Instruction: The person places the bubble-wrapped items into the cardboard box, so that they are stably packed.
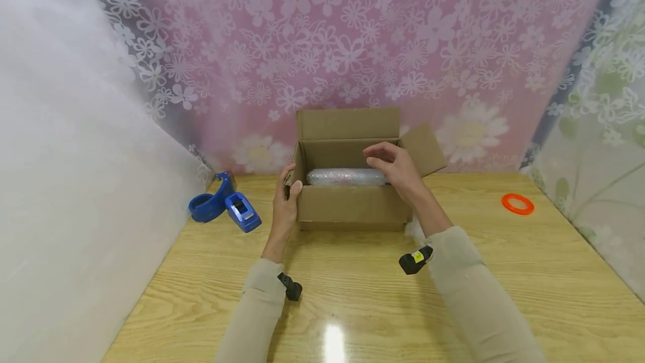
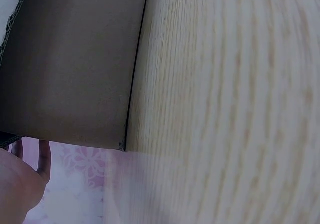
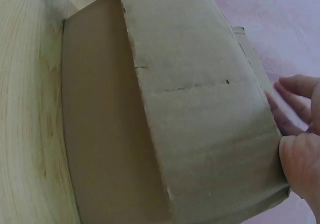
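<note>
An open cardboard box (image 1: 353, 206) stands on the table, its back flap raised and its right flap folded outward. Inside lies a bundle in clear bubble wrap (image 1: 345, 176), long and rounded; what it wraps is hidden. My left hand (image 1: 285, 206) grips the box's left side, thumb at the front corner. Over the box's right end is my right hand (image 1: 398, 170), its fingers loosely bent with nothing between them. The right wrist view has this hand (image 3: 302, 114) right at the edge of the front flap (image 3: 200, 99).
Left of the box lies a blue tape dispenser (image 1: 243, 212) beside another curved blue piece (image 1: 209, 206). An orange ring (image 1: 517, 204) lies far right. White fluffy material (image 1: 415, 231) shows by the box's front right corner. A flowered curtain (image 1: 347, 43) hangs behind.
</note>
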The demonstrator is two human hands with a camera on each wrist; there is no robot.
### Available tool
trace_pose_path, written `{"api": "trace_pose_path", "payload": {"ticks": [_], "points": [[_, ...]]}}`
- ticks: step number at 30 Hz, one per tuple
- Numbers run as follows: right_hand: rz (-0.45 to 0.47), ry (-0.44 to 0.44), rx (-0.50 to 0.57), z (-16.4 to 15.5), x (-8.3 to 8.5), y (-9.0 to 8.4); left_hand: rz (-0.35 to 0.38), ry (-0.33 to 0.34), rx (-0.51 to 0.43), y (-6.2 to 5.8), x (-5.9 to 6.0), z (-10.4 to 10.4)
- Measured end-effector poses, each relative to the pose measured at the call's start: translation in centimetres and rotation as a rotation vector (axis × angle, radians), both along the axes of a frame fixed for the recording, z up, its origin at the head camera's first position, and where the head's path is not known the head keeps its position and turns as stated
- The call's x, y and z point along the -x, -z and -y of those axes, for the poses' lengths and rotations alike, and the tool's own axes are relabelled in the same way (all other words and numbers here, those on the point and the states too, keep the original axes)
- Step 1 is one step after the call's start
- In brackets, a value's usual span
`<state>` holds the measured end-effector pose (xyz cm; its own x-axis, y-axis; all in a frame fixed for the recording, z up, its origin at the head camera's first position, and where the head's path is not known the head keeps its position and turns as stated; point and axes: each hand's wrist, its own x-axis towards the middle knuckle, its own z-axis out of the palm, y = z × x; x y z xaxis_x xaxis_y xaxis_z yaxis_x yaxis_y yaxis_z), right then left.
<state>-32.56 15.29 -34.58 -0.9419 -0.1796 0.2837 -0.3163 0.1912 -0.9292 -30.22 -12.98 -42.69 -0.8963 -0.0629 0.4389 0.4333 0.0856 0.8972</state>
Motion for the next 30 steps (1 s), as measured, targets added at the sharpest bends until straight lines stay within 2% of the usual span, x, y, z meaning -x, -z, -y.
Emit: {"api": "trace_pose_path", "payload": {"ticks": [9,12,17,20,24,27,30], "points": [[-0.234,-0.054,0.237,0.6,-0.1,1.4,-0.021,-0.047,-0.001,0.1,0.0,0.5],[-0.272,-0.069,0.236,0.6,-0.2,1.3,-0.038,-0.052,-0.011,0.0,0.3,0.3],[-0.265,-0.059,0.182,-0.3,-1.0,1.1,-0.036,-0.024,-0.011,0.0,0.4,-0.5],[-0.261,-0.056,0.174,-1.1,-2.0,0.4,-0.016,-0.011,-0.004,0.2,0.3,-0.8],[-0.315,-0.055,0.233,-2.6,-3.5,-1.5,-0.001,-0.001,-0.005,0.4,0.3,-0.7],[-0.399,-0.014,0.358,-4.3,-4.1,-3.1,-0.009,-0.007,-0.016,0.4,0.4,-0.4],[-0.458,0.083,0.520,-6.2,-4.1,-4.0,-0.019,-0.023,-0.023,0.4,0.5,0.0]]}}
